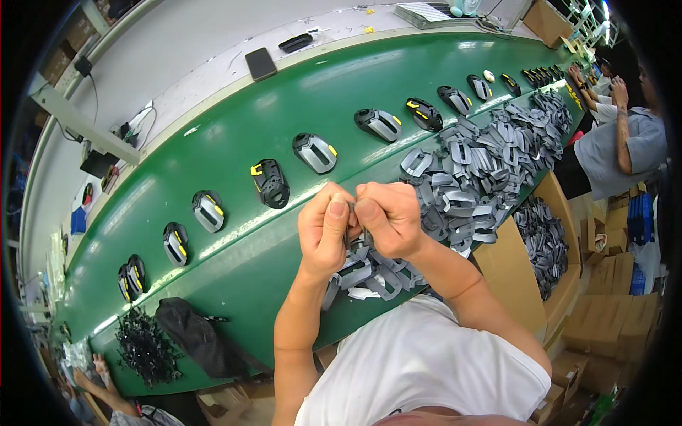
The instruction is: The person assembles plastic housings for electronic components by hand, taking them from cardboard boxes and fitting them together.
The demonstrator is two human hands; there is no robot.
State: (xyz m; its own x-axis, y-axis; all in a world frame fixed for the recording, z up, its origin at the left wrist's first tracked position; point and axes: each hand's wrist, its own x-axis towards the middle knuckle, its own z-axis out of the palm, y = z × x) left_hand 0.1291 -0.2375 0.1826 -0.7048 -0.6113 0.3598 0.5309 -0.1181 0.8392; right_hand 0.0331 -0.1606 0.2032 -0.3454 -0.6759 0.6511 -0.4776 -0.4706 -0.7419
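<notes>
My left hand [326, 228] and my right hand [388, 219] are together in front of my chest, above the green table. Both are closed, thumbs side by side on top, pinching a small grey plastic part [351, 207] between them. Most of that part is hidden by my fingers. Just beyond and to the right spreads a large heap of curved grey plastic pieces [455, 206]. More of these grey pieces [376, 273] lie under my hands. Farther off, a grey, black and yellow mouse-shaped shell [315, 153] sits on the table.
Similar shells, several in all, form a row along the green table [241, 135]. At the left lie a pile of small black parts [145, 344] and a black bag [195, 334]. A cardboard box [547, 248] of grey pieces stands right. Other people [611, 142] work at the far right.
</notes>
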